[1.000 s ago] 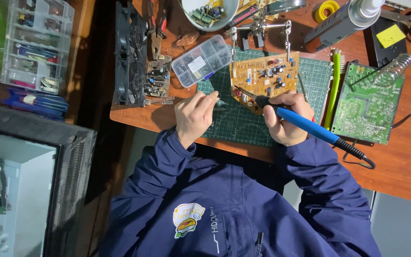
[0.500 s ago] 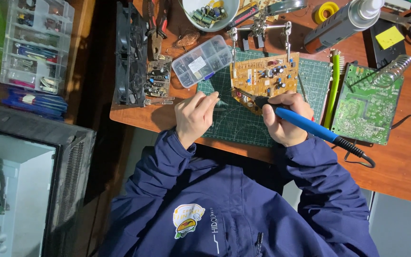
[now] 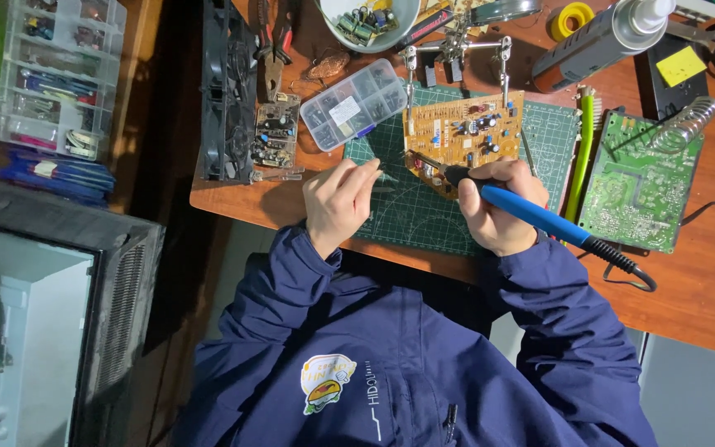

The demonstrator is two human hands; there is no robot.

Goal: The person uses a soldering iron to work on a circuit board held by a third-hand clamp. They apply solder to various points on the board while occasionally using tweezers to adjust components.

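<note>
The right hand [image 3: 498, 211] had its fingers wrapped tight around the blue soldering iron [image 3: 531, 213], tip down at the lower left edge of the yellow circuit board [image 3: 465, 132]. That board was clipped upright-ish in a little clamp stand [image 3: 455, 51] over the green cutting mat [image 3: 424, 207]. The left hand [image 3: 339, 203] sat just beside it on the mat, fingers pinched together on what looked like a thin strand of solder wire, though it was too fine to be sure.

Stuff I'd have worried about:

- The left fingertips were really near the hot tip. One slip of either hand and that's a burn.
- The board was only held by two clips up top, so pushing on the bottom edge with the iron could have swung it or popped it loose.
- The iron's cord [image 3: 622, 265] trailed off the front edge of the surface. A snag on a sleeve could have yanked the tip across the board.
- The spring holder [image 3: 688, 122] for the iron sat well apart, over on the far side of the green circuit board [image 3: 639, 182], so parking the iron meant reaching across that.
- A clear parts box [image 3: 356, 103] lay close to the left of the board; I'd guess a bump would have scattered the bits.
</note>
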